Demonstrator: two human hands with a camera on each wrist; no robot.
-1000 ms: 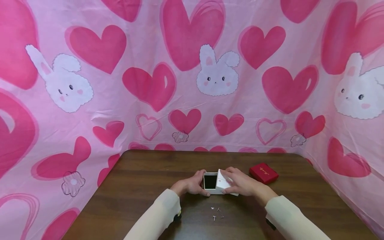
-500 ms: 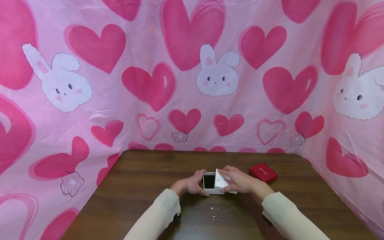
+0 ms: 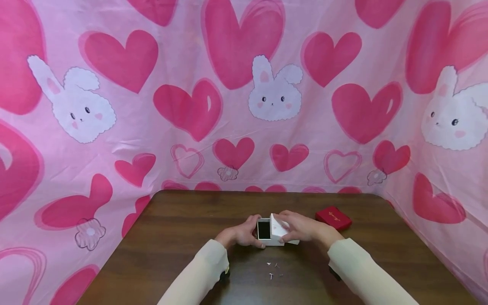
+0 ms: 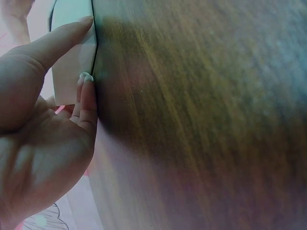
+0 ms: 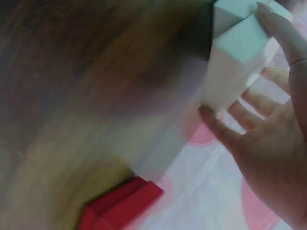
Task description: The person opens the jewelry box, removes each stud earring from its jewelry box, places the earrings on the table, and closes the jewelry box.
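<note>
On the brown table, in the head view, my left hand (image 3: pixel 245 234) grips the left end of a small white box (image 3: pixel 271 242), thumb in front and fingers behind. Its dark inside shows at the left. The white lid (image 3: pixel 279 228) sits tilted over the right part of the box, its right end low. My right hand (image 3: pixel 300 226) holds that lid from the right. The right wrist view shows the lid (image 5: pixel 242 40) touching the box (image 5: pixel 232 12), with thumb and fingers about the lid. Several tiny metallic pieces with thin stems, possibly stud earrings (image 3: pixel 271 276), lie in front.
A red box (image 3: pixel 333 218) with gold lettering lies to the right, behind my right forearm. The table (image 3: pixel 183 212) ends at a pink curtain (image 3: pixel 236 127) with hearts and rabbits, which stands at the back and both sides.
My right hand has moved left with the lid, which covers more of the box; less of the dark inside shows. My left hand has stayed at the box's left end.
</note>
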